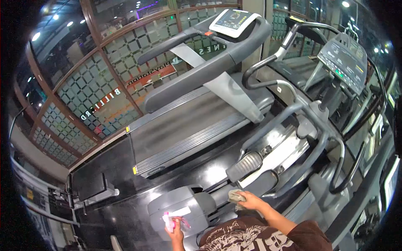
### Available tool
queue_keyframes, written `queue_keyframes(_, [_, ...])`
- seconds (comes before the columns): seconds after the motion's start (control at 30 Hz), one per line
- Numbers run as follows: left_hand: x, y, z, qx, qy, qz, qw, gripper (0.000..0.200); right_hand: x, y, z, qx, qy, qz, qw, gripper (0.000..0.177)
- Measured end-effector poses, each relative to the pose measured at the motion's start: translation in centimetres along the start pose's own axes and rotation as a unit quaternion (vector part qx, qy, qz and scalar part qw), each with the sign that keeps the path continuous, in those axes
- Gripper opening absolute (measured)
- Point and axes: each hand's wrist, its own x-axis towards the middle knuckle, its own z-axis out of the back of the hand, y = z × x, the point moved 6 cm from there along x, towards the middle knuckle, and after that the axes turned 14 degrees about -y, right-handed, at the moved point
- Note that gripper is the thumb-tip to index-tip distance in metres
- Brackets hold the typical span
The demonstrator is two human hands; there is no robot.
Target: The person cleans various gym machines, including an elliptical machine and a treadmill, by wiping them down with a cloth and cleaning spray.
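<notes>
My left hand is closed around a pink and white spray bottle, whose finer details are washed out by glare. It is over the grey rear housing of an elliptical trainer. A crumpled grey-beige cloth is gripped in my right hand, close to the trainer's lower pedal. The other ribbed foot pedal is a little beyond the cloth. Farther up are the trainer's curved handlebars and its console.
A large treadmill stands beyond the trainer, with its display at the top. Framed windows with square patterns and lettering line the far side. A padded bench is at the left on the dark floor.
</notes>
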Motion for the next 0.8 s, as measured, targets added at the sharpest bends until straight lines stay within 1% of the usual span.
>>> queue_keyframes(0.1, [-2.0,-0.2,-4.9,0.032,0.01,0.033,0.999,0.015,2.7,-1.9,4.5,0.041,-0.025,0.014,0.999,0.057])
queue_keyframes(0.2, [-4.0,0.1,-10.4,0.015,0.011,0.102,0.995,0.015,5.1,-4.5,9.3,0.077,-0.046,0.011,0.996,0.057])
queue_keyframes(0.23, [-4.6,0.5,-11.8,0.041,0.034,0.095,0.994,0.013,5.9,-5.5,10.8,0.08,-0.044,0.006,0.996,0.058])
queue_keyframes(0.27, [-5.4,0.9,-13.1,0.038,0.033,0.091,0.995,0.015,6.4,-6.8,11.9,0.083,-0.038,-0.002,0.996,0.058])
queue_keyframes(0.37, [-7.7,0.7,-16.3,0.033,0.025,0.083,0.996,0.025,8.4,-11.7,14.6,0.055,-0.095,0.013,0.994,0.058])
queue_keyframes(0.43, [-9.2,0.9,-16.6,0.025,0.017,0.07,0.997,0.031,9.0,-12.5,16.2,0.064,-0.12,0.003,0.991,0.057])
queue_keyframes(0.47, [-9.9,0.8,-16.3,0.033,0.007,0.079,0.996,0.03,9.1,-12.3,17.1,0.068,-0.133,-0.003,0.989,0.057])
queue_keyframes(0.53, [-10.9,0.5,-15.6,0.046,-0.011,0.092,0.995,0.029,8.7,-11.5,18.0,0.059,-0.118,-0.001,0.991,0.056])
queue_keyframes(0.57, [-11.2,0.2,-15.4,0.018,-0.014,0.088,0.996,0.025,8.7,-11.2,18.3,0.052,-0.112,0.008,0.992,0.056])
queue_keyframes(0.67, [-12.2,4.0,-11.3,0.069,-0.037,0.082,0.994,0.019,7.6,-10.0,18.3,0.043,-0.094,0.004,0.995,0.056])
queue_keyframes(0.7, [-12.3,3.3,-11.1,0.041,-0.045,0.148,0.987,0.014,6.9,-9.2,18.3,0.035,-0.088,0.001,0.995,0.056])
queue_keyframes(0.77, [-11.6,3.9,-10.2,0.044,-0.041,0.159,0.985,0.014,6.0,-8.1,18.3,0.004,-0.084,0.015,0.996,0.057])
queue_keyframes(0.8, [-11.5,4.5,-9.5,0.045,-0.042,0.167,0.984,0.014,5.5,-7.8,18.3,0.002,-0.068,0.017,0.998,0.057])
